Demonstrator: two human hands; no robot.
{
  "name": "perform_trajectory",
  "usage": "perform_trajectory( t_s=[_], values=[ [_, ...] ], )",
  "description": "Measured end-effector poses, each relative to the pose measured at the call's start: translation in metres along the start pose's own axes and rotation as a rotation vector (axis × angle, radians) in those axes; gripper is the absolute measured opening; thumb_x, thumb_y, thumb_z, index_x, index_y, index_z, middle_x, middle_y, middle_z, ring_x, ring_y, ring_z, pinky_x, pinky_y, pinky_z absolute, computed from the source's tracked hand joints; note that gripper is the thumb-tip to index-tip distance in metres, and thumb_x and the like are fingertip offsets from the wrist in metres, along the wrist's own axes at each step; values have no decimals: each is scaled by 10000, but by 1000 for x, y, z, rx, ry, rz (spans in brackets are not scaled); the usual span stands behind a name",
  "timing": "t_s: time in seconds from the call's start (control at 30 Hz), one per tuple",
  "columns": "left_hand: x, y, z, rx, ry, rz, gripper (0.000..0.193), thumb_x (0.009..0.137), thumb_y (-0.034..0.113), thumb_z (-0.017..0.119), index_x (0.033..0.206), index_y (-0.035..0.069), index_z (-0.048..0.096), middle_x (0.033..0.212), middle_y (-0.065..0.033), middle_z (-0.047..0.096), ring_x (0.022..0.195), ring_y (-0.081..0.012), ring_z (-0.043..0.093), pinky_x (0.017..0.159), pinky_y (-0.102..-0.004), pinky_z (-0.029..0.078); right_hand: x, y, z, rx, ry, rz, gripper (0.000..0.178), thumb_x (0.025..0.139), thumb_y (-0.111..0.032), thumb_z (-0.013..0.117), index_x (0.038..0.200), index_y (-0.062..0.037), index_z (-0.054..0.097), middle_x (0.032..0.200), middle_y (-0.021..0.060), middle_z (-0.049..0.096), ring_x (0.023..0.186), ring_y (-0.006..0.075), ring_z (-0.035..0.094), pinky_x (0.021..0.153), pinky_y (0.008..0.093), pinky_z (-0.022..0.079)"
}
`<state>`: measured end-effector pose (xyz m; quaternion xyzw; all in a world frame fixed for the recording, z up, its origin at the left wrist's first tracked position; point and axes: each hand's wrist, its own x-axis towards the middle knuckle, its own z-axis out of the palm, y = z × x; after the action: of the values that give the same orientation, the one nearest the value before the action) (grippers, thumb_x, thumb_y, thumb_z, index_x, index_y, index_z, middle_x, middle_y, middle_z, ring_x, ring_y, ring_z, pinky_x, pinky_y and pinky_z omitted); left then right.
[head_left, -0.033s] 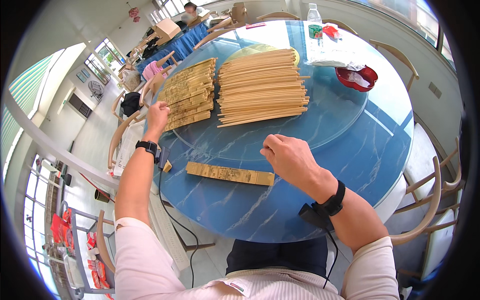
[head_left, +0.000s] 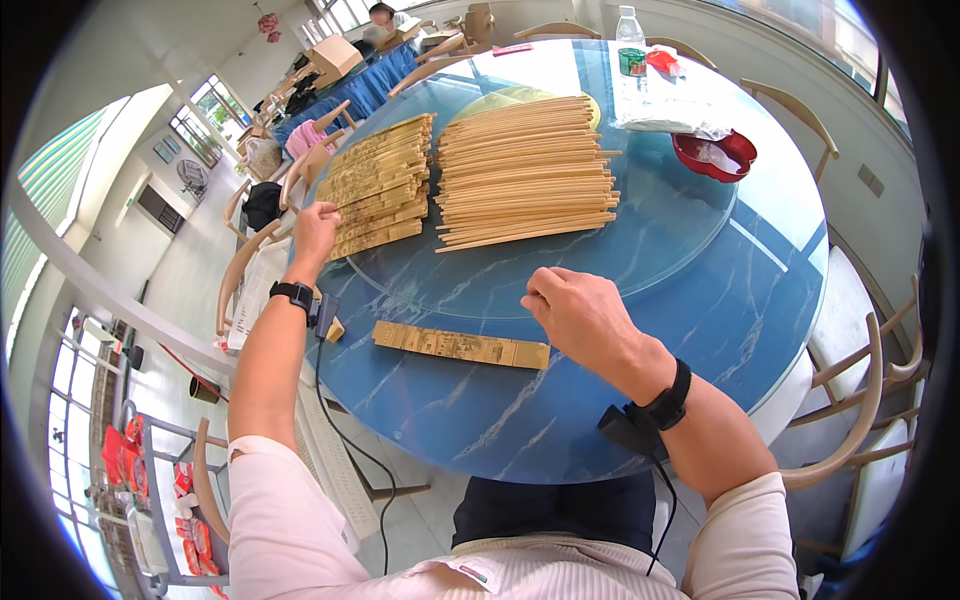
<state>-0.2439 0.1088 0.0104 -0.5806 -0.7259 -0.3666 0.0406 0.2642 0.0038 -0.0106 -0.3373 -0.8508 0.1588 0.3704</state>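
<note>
My left hand (head_left: 318, 222) is closed at the near left edge of a stack of printed brown paper sleeves (head_left: 385, 180), its fingertips pinching the end of one. Beside that stack, to the right, lie many thin pale wooden chopsticks (head_left: 525, 180) in a broad pile. In front of me a single printed paper sleeve (head_left: 460, 346) lies flat on the blue marbled table (head_left: 480, 420). Just above its right end hovers my right hand (head_left: 580, 305), with its fingers curled shut and nothing showing in them.
A red dish (head_left: 738, 150) with clear plastic in it sits at the far right, near a plastic bag (head_left: 675, 118) and a water bottle (head_left: 631, 60). A small tan scrap (head_left: 335, 330) lies by my left wrist. Wooden chairs (head_left: 850, 420) ring the table; another person is at the back.
</note>
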Motion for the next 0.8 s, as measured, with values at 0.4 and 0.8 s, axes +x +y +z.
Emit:
perform_trajectory(
  t_s=[0.4,0.8],
  values=[
    [-82,141,1,-191,-531,194,150,939,91,756,1056,0,777,862,-4,747,770,-81,655,699,-264,526,1,5,4,-36,-99,56,167,1007,-166,701,931,-31,639,845,146,700,767,386,680,654,472,538],
    [-106,179,39,24,-506,493,170,881,71,797,1041,19,773,940,-128,699,864,-307,682,788,-405,550,0,-1,2,-23,-100,28,203,1017,-191,693,927,-26,617,853,147,701,816,377,697,693,465,558]
  ],
)
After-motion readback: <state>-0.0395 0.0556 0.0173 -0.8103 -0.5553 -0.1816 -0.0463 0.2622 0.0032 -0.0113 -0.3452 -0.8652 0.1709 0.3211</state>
